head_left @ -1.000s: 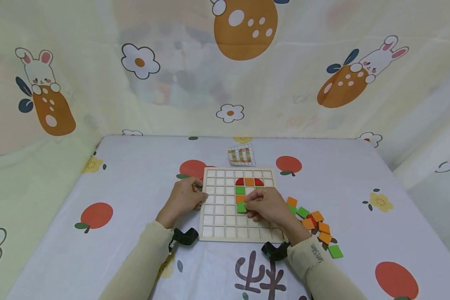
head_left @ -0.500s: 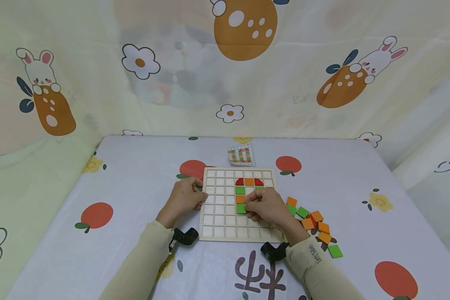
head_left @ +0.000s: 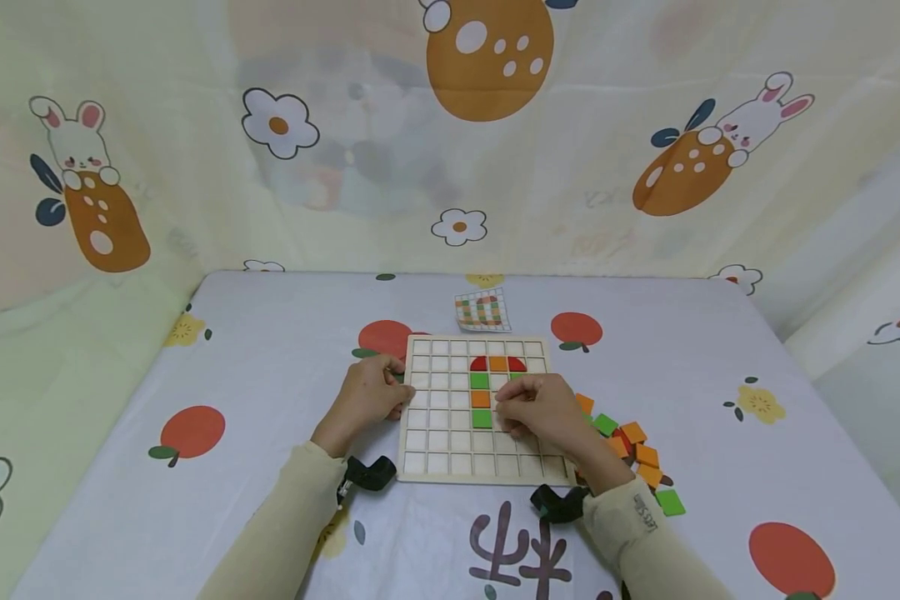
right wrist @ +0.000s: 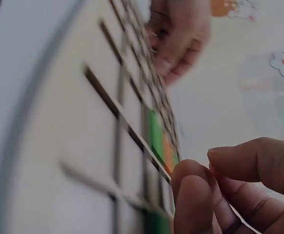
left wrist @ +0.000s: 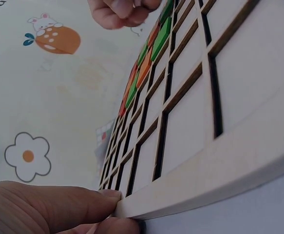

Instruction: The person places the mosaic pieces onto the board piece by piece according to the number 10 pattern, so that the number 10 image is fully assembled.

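A wooden grid board (head_left: 438,417) lies on the table. My left hand (head_left: 363,392) pinches its left edge; in the left wrist view the thumb (left wrist: 78,204) lies on the rim. Set in the grid are a green tile (head_left: 482,419), an orange tile (head_left: 480,399) and another green tile (head_left: 480,381) in a column. Above them, two rounded red tiles (head_left: 479,364) flank an orange one (head_left: 498,363). My right hand (head_left: 543,408) is over the board just right of that column, covering some cells. In the right wrist view its fingers (right wrist: 195,200) are loosely bent, with nothing seen between them.
Loose orange, green and red tiles (head_left: 647,456) lie in a pile right of the board, partly behind the right forearm. A small printed pattern card (head_left: 482,311) lies beyond the board's far edge. Black wrist cameras (head_left: 371,472) hang under both wrists.
The green tile at the column's bottom has settled flat into its cell. My right hand has come off it and shifted slightly right. My left hand has stayed at the board's edge.
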Demonstrator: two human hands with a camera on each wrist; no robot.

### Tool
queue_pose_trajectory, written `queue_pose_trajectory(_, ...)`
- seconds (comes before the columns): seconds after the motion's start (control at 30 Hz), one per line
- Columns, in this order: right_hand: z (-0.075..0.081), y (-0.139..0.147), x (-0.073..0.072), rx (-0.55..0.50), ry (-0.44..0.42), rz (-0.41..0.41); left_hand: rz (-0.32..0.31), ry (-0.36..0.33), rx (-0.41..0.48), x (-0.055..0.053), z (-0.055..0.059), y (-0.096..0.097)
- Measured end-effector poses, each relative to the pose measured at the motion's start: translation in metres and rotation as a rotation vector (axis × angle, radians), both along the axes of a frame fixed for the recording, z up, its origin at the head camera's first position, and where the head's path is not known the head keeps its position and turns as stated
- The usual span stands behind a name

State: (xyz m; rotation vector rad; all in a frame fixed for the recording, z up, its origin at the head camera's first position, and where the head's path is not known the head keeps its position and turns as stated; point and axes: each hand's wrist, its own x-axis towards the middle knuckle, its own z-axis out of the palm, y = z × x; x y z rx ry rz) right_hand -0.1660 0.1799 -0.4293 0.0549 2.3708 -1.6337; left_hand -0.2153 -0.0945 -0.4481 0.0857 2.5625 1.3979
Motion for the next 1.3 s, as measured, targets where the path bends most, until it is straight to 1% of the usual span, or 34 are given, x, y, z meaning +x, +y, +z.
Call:
queue_pose_trajectory(0.1, 0.005, 0.021, -0.001, 0.075, 0.043, -0.040, -0.003, 0.003, -0.001, 0.001, 0.001, 0.000)
queue_pose_trajectory(0.23, 0.008, 0.051, -0.003, 0.249, 0.060, -0.105, -0.003, 0.002, 0.000, 0.001, 0.000, 0.000)
queue_pose_trajectory(0.33, 0.007, 0.069, -0.004, 0.351, 0.026, -0.139, -0.004, 0.005, -0.003, 0.000, -0.001, 0.000)
queue_pose_trajectory(0.43, 0.005, 0.081, -0.004, 0.393, -0.040, -0.161, -0.004, 0.010, -0.003, 0.000, -0.001, 0.000)
queue_pose_trajectory(0.53, 0.003, 0.088, -0.004, 0.419, -0.098, -0.159, -0.002, 0.010, -0.005, 0.001, -0.001, 0.000)
queue_pose_trajectory(0.67, 0.002, 0.092, -0.003, 0.452, -0.124, -0.131, -0.005, 0.011, -0.008, 0.001, 0.000, 0.000)
queue_pose_trajectory(0.87, 0.005, 0.091, -0.003, 0.480, -0.118, -0.099, -0.004, 0.016, -0.009, 0.002, 0.000, 0.001)
queue_pose_trajectory(1.03, 0.007, 0.088, -0.002, 0.484, -0.110, -0.099, -0.002, 0.013, -0.005, 0.001, -0.001, 0.001)
queue_pose_trajectory(1.17, 0.007, 0.089, -0.001, 0.463, -0.090, -0.100, -0.005, 0.016, -0.009, 0.001, -0.002, 0.001)
queue_pose_trajectory(1.3, 0.008, 0.092, 0.001, 0.432, -0.092, -0.092, -0.002, 0.018, -0.013, 0.001, -0.001, 0.001)
